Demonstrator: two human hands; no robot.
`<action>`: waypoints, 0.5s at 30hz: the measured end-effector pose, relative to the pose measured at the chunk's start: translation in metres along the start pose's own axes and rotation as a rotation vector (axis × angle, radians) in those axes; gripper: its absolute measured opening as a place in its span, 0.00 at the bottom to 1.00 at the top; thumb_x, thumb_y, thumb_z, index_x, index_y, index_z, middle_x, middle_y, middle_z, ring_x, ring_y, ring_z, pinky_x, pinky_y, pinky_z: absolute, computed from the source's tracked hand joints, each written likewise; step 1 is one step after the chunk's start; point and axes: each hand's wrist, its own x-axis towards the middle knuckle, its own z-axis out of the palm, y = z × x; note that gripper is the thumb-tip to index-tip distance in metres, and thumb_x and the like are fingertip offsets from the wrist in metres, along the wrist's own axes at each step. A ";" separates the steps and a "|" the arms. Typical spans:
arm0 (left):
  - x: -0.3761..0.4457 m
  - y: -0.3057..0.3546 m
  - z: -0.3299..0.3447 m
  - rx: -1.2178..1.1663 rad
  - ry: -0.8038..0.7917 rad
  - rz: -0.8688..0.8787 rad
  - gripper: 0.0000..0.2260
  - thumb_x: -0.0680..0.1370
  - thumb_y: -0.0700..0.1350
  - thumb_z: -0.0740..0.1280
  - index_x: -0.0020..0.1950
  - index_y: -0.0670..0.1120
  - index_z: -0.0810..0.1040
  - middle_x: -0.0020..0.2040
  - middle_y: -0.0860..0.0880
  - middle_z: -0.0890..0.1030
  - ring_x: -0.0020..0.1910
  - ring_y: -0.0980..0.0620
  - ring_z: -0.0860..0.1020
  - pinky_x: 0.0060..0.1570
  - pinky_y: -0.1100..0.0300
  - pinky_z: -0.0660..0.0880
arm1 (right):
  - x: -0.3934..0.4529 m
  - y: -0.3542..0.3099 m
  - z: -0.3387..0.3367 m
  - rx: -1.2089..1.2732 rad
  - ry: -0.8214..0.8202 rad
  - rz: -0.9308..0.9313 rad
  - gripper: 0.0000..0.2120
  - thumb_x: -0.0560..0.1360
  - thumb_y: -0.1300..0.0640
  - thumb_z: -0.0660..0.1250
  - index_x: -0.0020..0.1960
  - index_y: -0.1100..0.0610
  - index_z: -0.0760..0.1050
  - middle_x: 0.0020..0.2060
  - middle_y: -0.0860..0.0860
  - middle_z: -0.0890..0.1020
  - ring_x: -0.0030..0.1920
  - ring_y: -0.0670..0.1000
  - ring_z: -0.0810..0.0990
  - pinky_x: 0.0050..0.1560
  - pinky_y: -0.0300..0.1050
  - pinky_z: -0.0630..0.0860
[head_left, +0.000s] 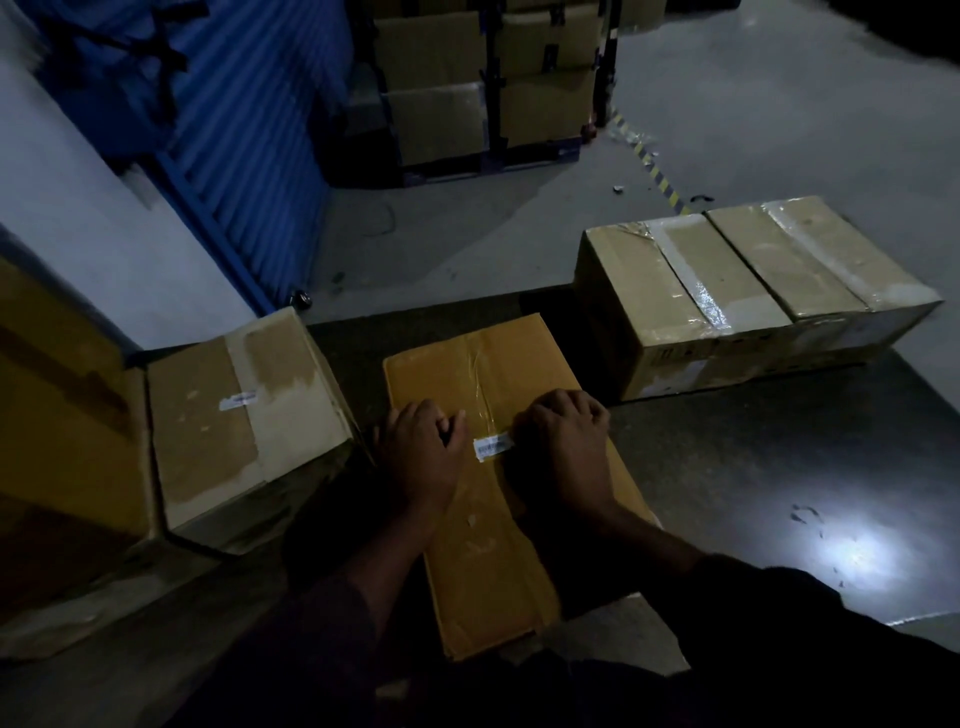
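A yellow-brown cardboard box (488, 374), taped along its middle seam, lies on the dark floor in front of me. A small white barcode label (493, 448) sits on its top. My left hand (423, 457) rests on the box just left of the label, fingers curled under, thumb pointing toward the label without touching it. My right hand (566, 447) rests on the box to the label's right, knuckles up. Its curled fingertips reach the label's right end, and whether they pinch it is hidden.
A taped brown box (234, 415) stands close on the left, beside a larger yellow box (57, 415). Two pale taped boxes (748, 280) lie side by side at the back right. Stacked cartons on a rack (488, 83) and a blue shutter (244, 130) stand behind.
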 end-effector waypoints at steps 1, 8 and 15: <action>-0.001 0.000 0.000 0.000 0.001 0.003 0.14 0.76 0.58 0.60 0.34 0.55 0.62 0.34 0.54 0.70 0.40 0.48 0.73 0.51 0.45 0.72 | -0.001 -0.001 0.000 -0.030 -0.004 -0.008 0.12 0.68 0.44 0.70 0.50 0.45 0.78 0.53 0.45 0.75 0.58 0.49 0.70 0.65 0.54 0.63; 0.000 -0.002 0.002 0.004 -0.003 -0.008 0.15 0.76 0.60 0.59 0.34 0.56 0.61 0.34 0.55 0.70 0.39 0.49 0.73 0.51 0.46 0.73 | -0.003 0.010 0.003 0.148 -0.026 -0.055 0.09 0.72 0.46 0.69 0.52 0.46 0.77 0.52 0.44 0.77 0.56 0.47 0.70 0.59 0.48 0.67; -0.001 -0.002 0.003 -0.021 0.002 -0.018 0.15 0.75 0.60 0.58 0.33 0.56 0.61 0.34 0.54 0.71 0.39 0.48 0.73 0.49 0.45 0.74 | -0.005 0.013 0.002 0.156 -0.040 -0.055 0.13 0.72 0.44 0.69 0.56 0.44 0.79 0.52 0.43 0.77 0.55 0.46 0.69 0.52 0.41 0.62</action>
